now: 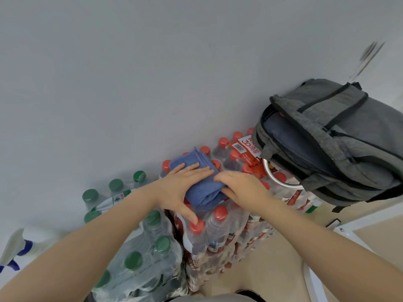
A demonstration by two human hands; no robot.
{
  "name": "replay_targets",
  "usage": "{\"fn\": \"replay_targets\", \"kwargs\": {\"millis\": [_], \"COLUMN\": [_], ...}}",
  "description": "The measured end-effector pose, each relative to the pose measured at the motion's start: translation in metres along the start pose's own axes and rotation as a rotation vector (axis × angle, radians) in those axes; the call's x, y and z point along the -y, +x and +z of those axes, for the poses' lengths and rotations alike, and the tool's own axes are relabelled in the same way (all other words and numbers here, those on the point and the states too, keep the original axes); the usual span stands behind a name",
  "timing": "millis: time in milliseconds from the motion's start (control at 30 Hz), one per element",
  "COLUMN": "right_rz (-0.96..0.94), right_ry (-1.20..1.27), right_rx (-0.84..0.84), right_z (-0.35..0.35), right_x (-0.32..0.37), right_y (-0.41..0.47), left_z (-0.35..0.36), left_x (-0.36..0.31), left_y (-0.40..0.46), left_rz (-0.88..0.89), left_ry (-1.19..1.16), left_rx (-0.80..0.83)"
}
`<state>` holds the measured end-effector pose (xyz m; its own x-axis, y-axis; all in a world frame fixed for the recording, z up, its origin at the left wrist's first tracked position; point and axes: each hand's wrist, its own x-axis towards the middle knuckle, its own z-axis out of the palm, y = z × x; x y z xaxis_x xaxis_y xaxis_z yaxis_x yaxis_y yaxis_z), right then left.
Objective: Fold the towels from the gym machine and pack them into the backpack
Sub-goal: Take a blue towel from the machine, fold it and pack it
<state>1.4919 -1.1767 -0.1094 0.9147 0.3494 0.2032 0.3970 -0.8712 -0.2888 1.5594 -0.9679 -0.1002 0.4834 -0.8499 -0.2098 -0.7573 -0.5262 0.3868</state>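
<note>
A folded blue towel (204, 189) lies on top of a pack of red-capped water bottles (220, 227). My left hand (185, 188) rests flat on the towel with straight fingers, its thumb stretched down onto a red cap. My right hand (242, 188) holds the towel's right edge, fingers curled over it and thumb tucked under its near fold. A grey backpack (331, 144) lies on the same stack to the right, its main compartment unzipped and gaping toward the towel.
A pack of green-capped bottles (139, 258) stands to the left of the red-capped one. A plain wall (152, 83) rises right behind the stack. Beige floor (272, 269) shows at the lower right, with a white frame (349, 227) at the right edge.
</note>
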Motion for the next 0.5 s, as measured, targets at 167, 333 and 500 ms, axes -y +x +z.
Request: {"fn": "replay_targets", "kwargs": {"millis": [167, 333, 500], "right_rz": [0.139, 0.008, -0.073], "right_ry": [0.221, 0.031, -0.105], "right_rx": [-0.262, 0.116, 0.052], "right_z": [-0.02, -0.015, -0.028], "right_x": [-0.011, -0.024, -0.035], "right_y": [-0.01, -0.037, -0.049], "left_z": [-0.007, 0.002, -0.011], "left_x": [-0.024, -0.024, -0.035], "left_y": [0.016, 0.029, 0.028], "left_rz": [0.294, 0.335, 0.046], "left_ry": [-0.059, 0.104, -0.012], "left_rx": [-0.49, -0.295, 0.046]}}
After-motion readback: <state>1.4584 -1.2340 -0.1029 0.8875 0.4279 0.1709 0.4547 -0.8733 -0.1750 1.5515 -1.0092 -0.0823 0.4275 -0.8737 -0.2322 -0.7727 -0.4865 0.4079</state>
